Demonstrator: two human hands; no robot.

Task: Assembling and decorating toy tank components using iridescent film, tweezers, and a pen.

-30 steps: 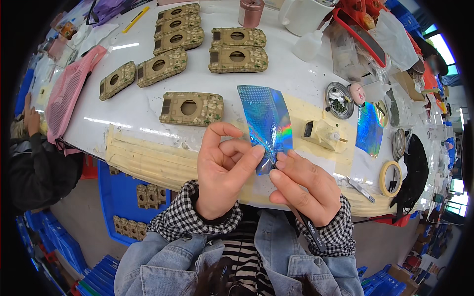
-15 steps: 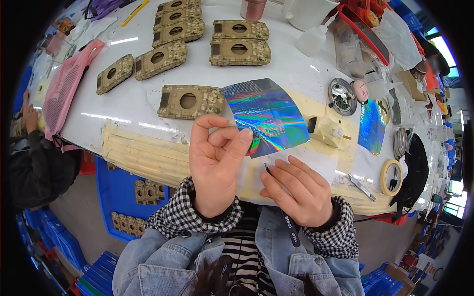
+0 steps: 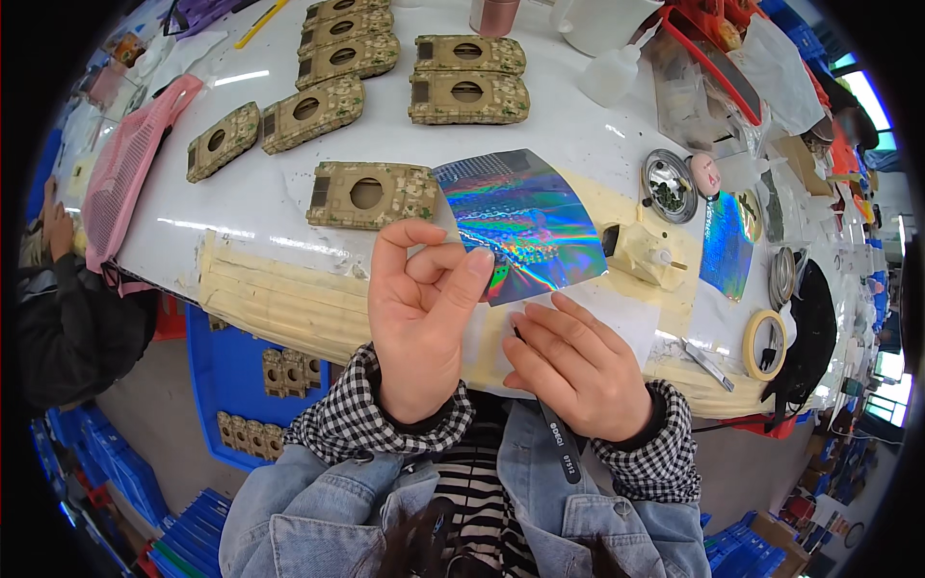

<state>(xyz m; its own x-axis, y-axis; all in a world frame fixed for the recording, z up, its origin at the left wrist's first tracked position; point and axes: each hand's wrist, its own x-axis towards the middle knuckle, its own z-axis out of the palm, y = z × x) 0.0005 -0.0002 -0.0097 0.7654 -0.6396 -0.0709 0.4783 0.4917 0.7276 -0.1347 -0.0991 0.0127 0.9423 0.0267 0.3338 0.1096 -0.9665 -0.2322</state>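
Observation:
My left hand (image 3: 421, 318) pinches the lower left edge of a holographic sheet (image 3: 530, 231) between thumb and fingers. The sheet is held up over the table, shimmering blue, green and red. My right hand (image 3: 583, 371) is closed round slim black tweezers (image 3: 562, 448); their dark tip points up near the sheet's lower edge, apart from it, and the flat end sticks out below my palm. Behind my left hand lies a camouflage model tank hull (image 3: 332, 196) with a round opening on top. Part of the tweezers is hidden by my fingers.
More camouflage hulls (image 3: 469, 99) stand farther back. At right are a taped block with a peg (image 3: 644, 255), a metal dish (image 3: 669, 187), a tape roll (image 3: 764, 344), a cutter knife (image 3: 708, 365) and another holographic sheet (image 3: 726, 249). A blue tray (image 3: 214, 385) of hulls sits below the table edge.
My right hand has risen slightly toward the sheet with the tweezers. The sheet has tilted a little, shifting its colours toward blue. My left hand keeps its grip nearly in place.

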